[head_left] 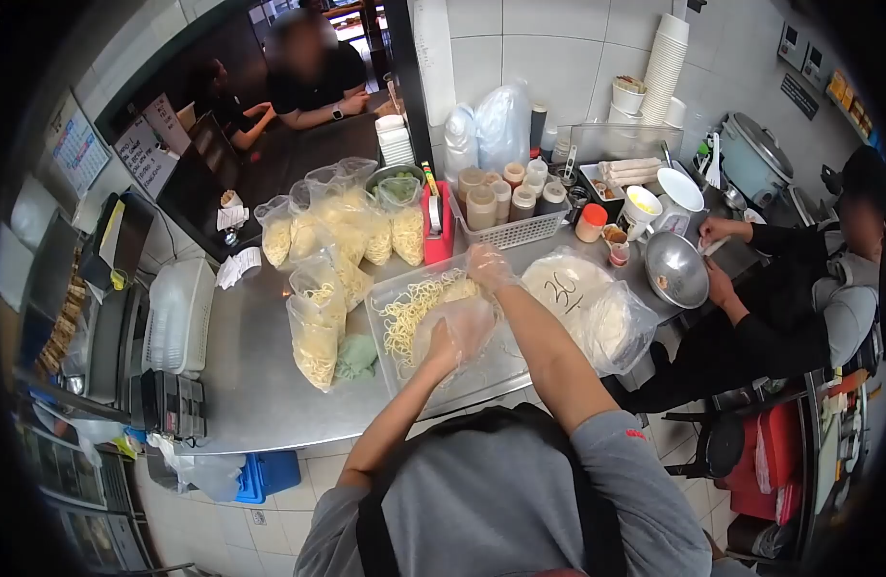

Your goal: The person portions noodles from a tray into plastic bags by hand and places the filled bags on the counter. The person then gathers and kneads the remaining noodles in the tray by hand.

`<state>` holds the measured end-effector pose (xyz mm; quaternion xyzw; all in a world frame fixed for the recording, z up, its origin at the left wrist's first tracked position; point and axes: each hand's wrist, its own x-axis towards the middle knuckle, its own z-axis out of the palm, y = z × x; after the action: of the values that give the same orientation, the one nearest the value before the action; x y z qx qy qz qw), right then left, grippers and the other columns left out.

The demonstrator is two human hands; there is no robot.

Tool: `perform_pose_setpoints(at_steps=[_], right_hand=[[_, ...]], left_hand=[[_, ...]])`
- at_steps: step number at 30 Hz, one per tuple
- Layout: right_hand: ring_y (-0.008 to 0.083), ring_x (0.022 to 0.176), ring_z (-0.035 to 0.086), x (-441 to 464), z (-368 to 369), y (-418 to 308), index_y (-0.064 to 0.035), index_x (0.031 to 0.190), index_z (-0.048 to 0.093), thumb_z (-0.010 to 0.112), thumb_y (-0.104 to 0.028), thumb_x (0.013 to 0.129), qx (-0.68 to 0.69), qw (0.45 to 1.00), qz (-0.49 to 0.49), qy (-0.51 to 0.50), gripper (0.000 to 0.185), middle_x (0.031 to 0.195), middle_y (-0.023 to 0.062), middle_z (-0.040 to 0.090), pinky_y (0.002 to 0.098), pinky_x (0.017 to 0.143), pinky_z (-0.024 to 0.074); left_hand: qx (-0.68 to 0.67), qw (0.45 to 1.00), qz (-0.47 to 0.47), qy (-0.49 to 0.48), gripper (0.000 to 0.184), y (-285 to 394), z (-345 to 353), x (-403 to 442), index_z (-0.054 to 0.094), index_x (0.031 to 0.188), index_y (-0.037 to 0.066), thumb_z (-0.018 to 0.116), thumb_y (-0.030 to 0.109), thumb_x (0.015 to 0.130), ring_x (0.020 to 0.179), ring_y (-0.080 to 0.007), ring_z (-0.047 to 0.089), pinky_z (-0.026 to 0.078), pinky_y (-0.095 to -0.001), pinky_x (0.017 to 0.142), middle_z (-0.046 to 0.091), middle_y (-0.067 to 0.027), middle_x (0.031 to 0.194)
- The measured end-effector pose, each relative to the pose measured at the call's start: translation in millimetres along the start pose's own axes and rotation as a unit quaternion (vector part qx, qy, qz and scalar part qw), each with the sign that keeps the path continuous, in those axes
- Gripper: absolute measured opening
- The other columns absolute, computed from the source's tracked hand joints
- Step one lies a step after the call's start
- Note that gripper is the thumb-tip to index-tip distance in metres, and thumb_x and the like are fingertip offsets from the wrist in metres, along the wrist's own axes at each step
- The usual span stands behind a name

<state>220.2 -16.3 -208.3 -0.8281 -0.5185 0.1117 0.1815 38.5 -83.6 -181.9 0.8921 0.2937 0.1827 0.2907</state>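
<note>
Head view: clear plastic (476, 319) seemingly obscures the left hand (451, 338).

The wearer's upper body carries a grey shirt (481, 490) with short sleeves (635, 481). Two broad black straps (597, 500) overlie it. The right sleeve bears a red marking (636, 434) (too small to read).

The number 30 can be read, written in dark strokes across the round, plastic-wrapped white pack (563, 285). Handwritten lines are carried by the white notice sheet (145, 154), but they cannot be made out. A printed grid is shown on the wall calendar (77, 141), its figures too small to be read. Lettering on the dark wall plaque (799, 97) and the red sleeve mark (635, 435) is likewise left illegible.
</note>
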Motion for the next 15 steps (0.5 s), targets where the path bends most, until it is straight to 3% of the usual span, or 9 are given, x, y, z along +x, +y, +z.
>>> perform_pose_setpoints(at_steps=[9,12,15], right_hand=[[0.0361,0.101,0.061,-6.6,21.5,-0.7,-0.0014,0.101,0.065,0.057,-0.017,0.081,0.004,1.0,-0.023,-0.01,0.027,0.106,0.023,0.062,0.0436,0.088,0.0487],[0.0358,0.101,0.061,-9.3,18.5,3.3,-0.003,0.102,0.065,0.057,-0.017,0.08,-0.031,0.992,-0.092,-0.082,0.027,0.106,0.0229,0.062,0.0441,0.089,0.0482],[0.035,0.101,0.061,-3.9,37.9,5.2,-0.0038,0.1,0.066,0.059,-0.018,0.078,-0.014,0.998,-0.032,-0.056,0.027,0.105,0.0215,0.063,0.0434,0.089,0.0481]], left_hand=[[0.008,0.999,-0.003,-0.04,0.027,19.2,-18.0,-28.5,0.06,0.1,0.0,0.055,0.023,0.086,0.092,-0.0418,0.057,0.045,-0.0448,0.079,0.062,-0.0228,0.094],[-0.011,0.999,-0.003,-0.031,0.027,18.4,-14.1,-33.1,0.06,0.099,0.0,0.055,0.023,0.086,0.091,-0.0412,0.057,0.045,-0.0442,0.079,0.062,-0.0231,0.094],[-0.026,0.999,-0.012,-0.015,0.028,15.8,-11.2,-34.6,0.061,0.099,0.0,0.055,0.025,0.087,0.089,-0.0393,0.058,0.045,-0.0434,0.079,0.062,-0.0231,0.093]])
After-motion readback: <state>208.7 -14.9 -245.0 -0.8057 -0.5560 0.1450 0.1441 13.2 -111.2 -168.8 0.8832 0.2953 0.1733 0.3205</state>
